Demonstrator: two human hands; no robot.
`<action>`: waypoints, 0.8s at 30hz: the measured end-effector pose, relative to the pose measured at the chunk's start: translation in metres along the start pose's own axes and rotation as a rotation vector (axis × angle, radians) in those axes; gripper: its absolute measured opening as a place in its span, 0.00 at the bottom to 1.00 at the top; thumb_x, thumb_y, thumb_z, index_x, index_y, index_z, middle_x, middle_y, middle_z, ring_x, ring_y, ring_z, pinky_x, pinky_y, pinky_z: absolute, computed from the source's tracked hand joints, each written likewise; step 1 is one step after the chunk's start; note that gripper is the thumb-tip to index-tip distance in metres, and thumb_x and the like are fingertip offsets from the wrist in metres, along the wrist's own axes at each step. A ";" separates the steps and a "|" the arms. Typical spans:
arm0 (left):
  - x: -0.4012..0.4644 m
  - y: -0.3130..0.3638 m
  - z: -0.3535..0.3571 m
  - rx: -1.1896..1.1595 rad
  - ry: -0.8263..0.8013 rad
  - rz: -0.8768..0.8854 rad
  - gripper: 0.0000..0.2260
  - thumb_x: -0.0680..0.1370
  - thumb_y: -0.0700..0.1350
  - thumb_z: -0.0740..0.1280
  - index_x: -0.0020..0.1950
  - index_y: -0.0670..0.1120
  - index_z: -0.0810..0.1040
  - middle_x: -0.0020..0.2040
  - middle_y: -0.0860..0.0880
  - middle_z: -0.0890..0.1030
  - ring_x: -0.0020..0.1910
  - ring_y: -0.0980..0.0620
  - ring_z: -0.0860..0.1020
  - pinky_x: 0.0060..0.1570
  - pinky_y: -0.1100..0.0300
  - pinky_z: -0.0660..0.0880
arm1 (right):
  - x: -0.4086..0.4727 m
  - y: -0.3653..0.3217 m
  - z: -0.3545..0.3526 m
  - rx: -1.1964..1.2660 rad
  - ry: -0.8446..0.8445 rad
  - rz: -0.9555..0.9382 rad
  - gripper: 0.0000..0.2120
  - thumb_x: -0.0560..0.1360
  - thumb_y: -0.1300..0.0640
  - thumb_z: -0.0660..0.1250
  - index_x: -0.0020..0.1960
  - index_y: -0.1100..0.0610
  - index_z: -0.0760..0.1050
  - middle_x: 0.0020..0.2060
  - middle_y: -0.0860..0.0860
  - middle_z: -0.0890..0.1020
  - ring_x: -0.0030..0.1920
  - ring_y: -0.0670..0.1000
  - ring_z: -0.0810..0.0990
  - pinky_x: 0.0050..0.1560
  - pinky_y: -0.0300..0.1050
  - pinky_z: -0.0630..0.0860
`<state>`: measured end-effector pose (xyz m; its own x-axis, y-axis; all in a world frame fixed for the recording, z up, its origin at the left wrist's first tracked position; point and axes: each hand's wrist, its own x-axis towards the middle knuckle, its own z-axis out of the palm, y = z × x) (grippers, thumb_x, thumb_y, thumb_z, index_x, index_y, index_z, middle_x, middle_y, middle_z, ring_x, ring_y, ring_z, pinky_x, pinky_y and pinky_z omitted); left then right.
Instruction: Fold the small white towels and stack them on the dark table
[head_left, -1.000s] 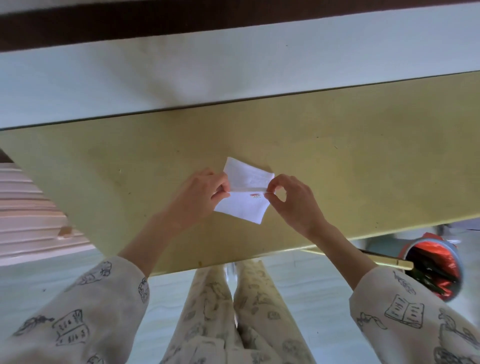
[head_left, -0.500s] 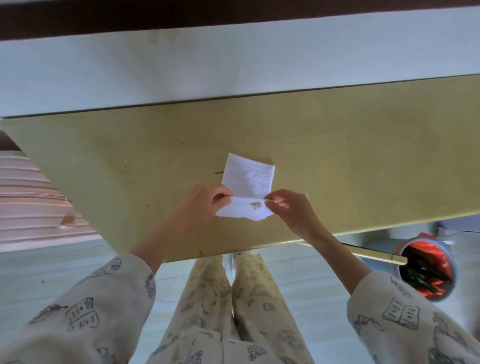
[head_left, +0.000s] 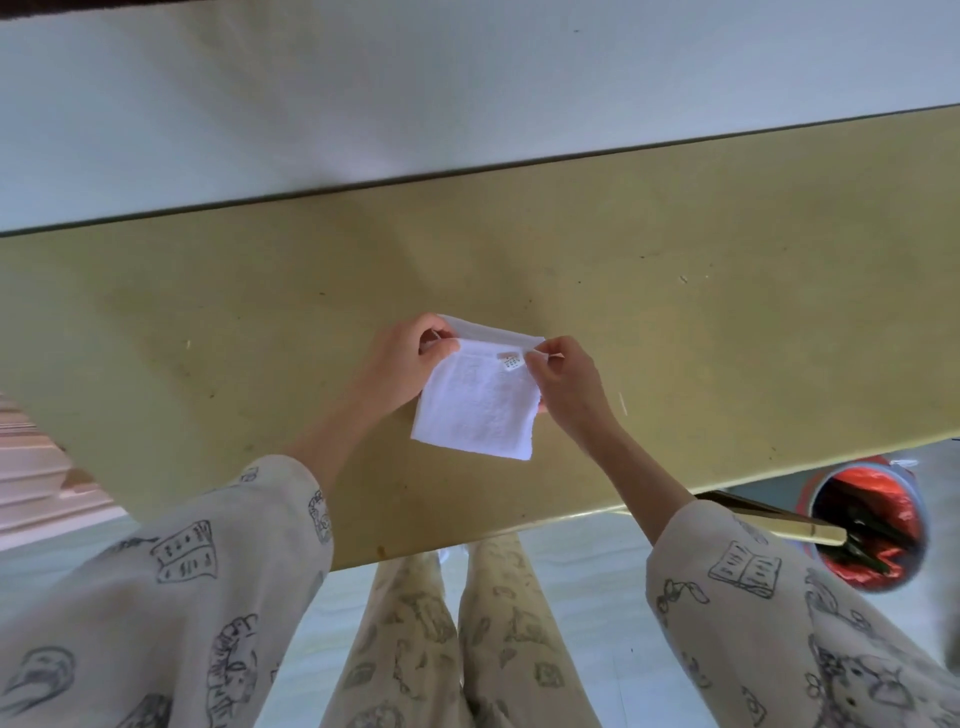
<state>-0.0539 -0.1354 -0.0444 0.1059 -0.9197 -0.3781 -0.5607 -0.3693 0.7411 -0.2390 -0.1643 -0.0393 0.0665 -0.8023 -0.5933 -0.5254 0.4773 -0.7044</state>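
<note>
The towel (head_left: 475, 402) lies on the table (head_left: 701, 332), its near half now brought over to the far edge since a second ago. Left hand (head_left: 402, 364) and right hand (head_left: 563, 382) fingers pinch the far corners; one fold looks done.

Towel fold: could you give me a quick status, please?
Left hand and right hand each pinch a far corner of the towel. Towel folded over, lying on the table. No stack in view. Nothing in the way.
</note>
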 end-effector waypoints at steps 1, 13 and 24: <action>0.002 -0.001 0.002 0.002 0.017 0.000 0.06 0.76 0.43 0.66 0.50 0.43 0.78 0.45 0.48 0.80 0.43 0.51 0.76 0.44 0.63 0.71 | 0.002 0.002 0.001 -0.005 0.017 -0.002 0.03 0.77 0.58 0.61 0.45 0.55 0.70 0.33 0.48 0.73 0.35 0.50 0.72 0.41 0.49 0.76; 0.017 0.002 0.016 0.273 0.116 0.126 0.08 0.80 0.42 0.59 0.50 0.38 0.73 0.42 0.42 0.77 0.38 0.45 0.73 0.38 0.54 0.68 | 0.012 0.001 0.010 -0.066 0.112 -0.003 0.05 0.78 0.56 0.58 0.47 0.57 0.66 0.34 0.51 0.75 0.33 0.58 0.75 0.35 0.50 0.75; 0.017 0.004 0.016 0.370 0.174 0.100 0.09 0.80 0.47 0.58 0.47 0.42 0.70 0.36 0.46 0.75 0.34 0.45 0.72 0.33 0.54 0.66 | 0.012 -0.003 0.011 -0.098 0.121 0.007 0.06 0.79 0.56 0.56 0.51 0.59 0.67 0.34 0.48 0.72 0.37 0.53 0.72 0.38 0.48 0.72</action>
<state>-0.0679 -0.1506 -0.0572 0.1551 -0.9691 -0.1917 -0.8290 -0.2332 0.5083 -0.2274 -0.1718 -0.0487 -0.0374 -0.8392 -0.5425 -0.6059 0.4508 -0.6555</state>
